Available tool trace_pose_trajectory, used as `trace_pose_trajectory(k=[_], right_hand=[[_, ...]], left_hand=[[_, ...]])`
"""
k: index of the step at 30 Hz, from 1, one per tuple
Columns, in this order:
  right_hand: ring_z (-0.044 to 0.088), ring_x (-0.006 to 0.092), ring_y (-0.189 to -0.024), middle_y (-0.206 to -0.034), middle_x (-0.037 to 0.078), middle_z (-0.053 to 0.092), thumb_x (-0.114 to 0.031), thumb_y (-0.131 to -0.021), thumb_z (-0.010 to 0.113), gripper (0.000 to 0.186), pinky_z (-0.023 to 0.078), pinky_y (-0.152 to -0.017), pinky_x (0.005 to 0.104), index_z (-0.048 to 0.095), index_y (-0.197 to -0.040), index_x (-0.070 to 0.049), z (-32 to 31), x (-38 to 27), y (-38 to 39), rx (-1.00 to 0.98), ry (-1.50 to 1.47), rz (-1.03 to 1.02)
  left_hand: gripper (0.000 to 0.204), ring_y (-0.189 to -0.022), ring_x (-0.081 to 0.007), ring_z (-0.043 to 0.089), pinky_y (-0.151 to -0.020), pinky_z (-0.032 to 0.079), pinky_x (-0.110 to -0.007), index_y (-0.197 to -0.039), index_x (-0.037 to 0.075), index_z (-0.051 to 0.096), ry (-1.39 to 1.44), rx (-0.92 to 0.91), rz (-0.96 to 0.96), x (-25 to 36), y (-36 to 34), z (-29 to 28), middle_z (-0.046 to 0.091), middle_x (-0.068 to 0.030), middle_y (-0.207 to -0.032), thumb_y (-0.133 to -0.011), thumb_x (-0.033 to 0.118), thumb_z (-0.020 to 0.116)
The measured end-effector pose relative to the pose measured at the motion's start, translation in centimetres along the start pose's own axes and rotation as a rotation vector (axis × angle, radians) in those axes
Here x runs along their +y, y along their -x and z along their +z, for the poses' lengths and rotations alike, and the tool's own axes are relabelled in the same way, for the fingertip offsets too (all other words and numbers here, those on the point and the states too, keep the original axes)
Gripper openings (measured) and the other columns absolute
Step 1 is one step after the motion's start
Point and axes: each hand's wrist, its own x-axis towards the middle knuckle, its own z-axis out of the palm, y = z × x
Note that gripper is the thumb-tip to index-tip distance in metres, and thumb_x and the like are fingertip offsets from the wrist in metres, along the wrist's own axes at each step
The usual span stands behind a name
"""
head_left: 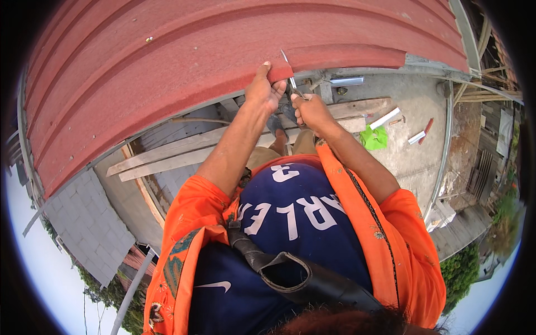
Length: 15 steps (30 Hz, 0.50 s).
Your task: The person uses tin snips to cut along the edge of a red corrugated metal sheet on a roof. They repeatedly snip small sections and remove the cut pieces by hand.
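Red corrugated roofing sheet [184, 61] fills the upper part of your view, and its ribs run long from about 8 o'clock up and across to 2 o'clock. The lower edge of the sheet passes just above your hands, and there a cut is open in it, with a narrow strip of the same red metal running on toward 3 o'clock. Your left hand [264, 89] is at the edge, on the 9 o'clock side of the cut: the thumb lies on top of the sheet and the fingers are curled under it, so they pinch the cut corner firmly. Your right hand [310, 110] is just beside it, toward 4 o'clock, and it is closed around the handles of the tin snips [290, 82]; how far the handles are squeezed I cannot tell. The thin blades point up toward 12 o'clock and enter the cut edge, nearly across the ribs. The two hands are almost touching, and the left one is the nearer to the sheet. Below the hands you see long wooden planks [167, 159], lying from 8 o'clock to 3 o'clock. On the concrete floor [402, 156], toward 3 o'clock from your hands, there is a green cloth [374, 138] and some short white pieces [385, 118].
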Motion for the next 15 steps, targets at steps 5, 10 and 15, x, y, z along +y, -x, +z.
trace_pose_trajectory(k=[5, 10, 15], right_hand=[[0.064, 0.0193, -0.071, -0.083, 0.009, 0.068, -0.040, -0.111, 0.060, 0.046, 0.052, -0.067, 0.0385, 0.070, -0.104, 0.004, -0.2, -2.8, 0.4, -0.051, -0.063, 0.061], [0.060, 0.0151, -0.066, -0.079, 0.003, 0.065, -0.040, -0.112, 0.062, 0.040, 0.048, -0.061, 0.0341, 0.068, -0.097, -0.004, 0.8, -1.6, -0.8, 0.042, -0.002, 0.041], [0.067, 0.0227, -0.074, -0.082, 0.010, 0.069, -0.038, -0.109, 0.062, 0.045, 0.055, -0.072, 0.0414, 0.071, -0.100, 0.004, 1.3, -0.7, -1.0, 0.103, 0.049, -0.034]], left_hand=[[0.028, -0.078, -0.0213, 0.066, -0.066, 0.062, -0.032, -0.120, 0.008, 0.064, -0.002, 0.010, -0.011, -0.2, -0.3, -0.2, 0.068, -0.0126, -0.102, -0.107, 0.032, 0.073], [0.029, -0.078, -0.0205, 0.066, -0.065, 0.063, -0.031, -0.119, 0.007, 0.065, -0.008, 0.012, -0.013, -0.1, -0.1, -0.1, 0.068, -0.0126, -0.102, -0.107, 0.032, 0.073], [0.027, -0.080, -0.0205, 0.067, -0.066, 0.063, -0.032, -0.118, 0.007, 0.065, 0.007, -0.004, -0.011, -0.2, -0.6, -0.5, 0.069, -0.0120, -0.102, -0.107, 0.031, 0.073]])
